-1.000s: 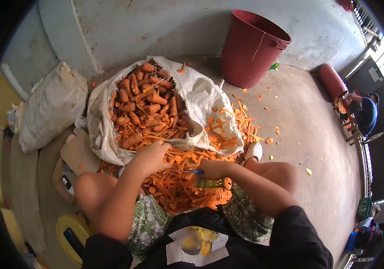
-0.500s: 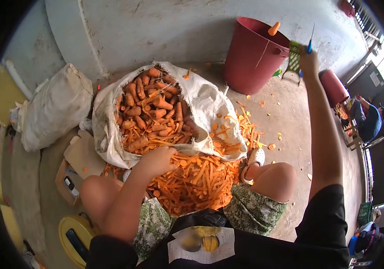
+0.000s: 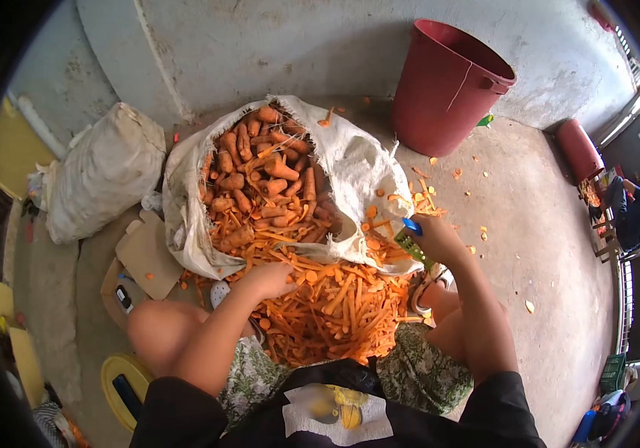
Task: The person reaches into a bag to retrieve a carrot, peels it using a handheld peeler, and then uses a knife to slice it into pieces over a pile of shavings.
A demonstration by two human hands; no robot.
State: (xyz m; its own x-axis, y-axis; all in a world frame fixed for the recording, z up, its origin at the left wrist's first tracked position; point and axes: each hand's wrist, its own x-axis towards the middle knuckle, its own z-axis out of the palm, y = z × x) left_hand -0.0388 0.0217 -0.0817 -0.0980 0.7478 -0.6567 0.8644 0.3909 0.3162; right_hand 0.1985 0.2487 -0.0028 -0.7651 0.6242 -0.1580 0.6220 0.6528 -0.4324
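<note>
Concrete floor (image 3: pixel 544 224) and a rough grey wall (image 3: pixel 297 45) are filling the head view. A red bucket (image 3: pixel 447 89) is standing behind the open carrot sack (image 3: pixel 350 164), and peelings (image 3: pixel 335 306) are lying heaped between the person's knees. Their right hand (image 3: pixel 436 239) is gripping a green peeler (image 3: pixel 409 243) at the sack's rim. The left hand (image 3: pixel 268 278) is curling into the peelings, grip unclear.

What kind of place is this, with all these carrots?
Probably a yard or shed where vegetables get prepared in bulk: an open sack of carrots, a heap of carrot peelings on the bare concrete floor, and a peeler in the right hand.
</note>
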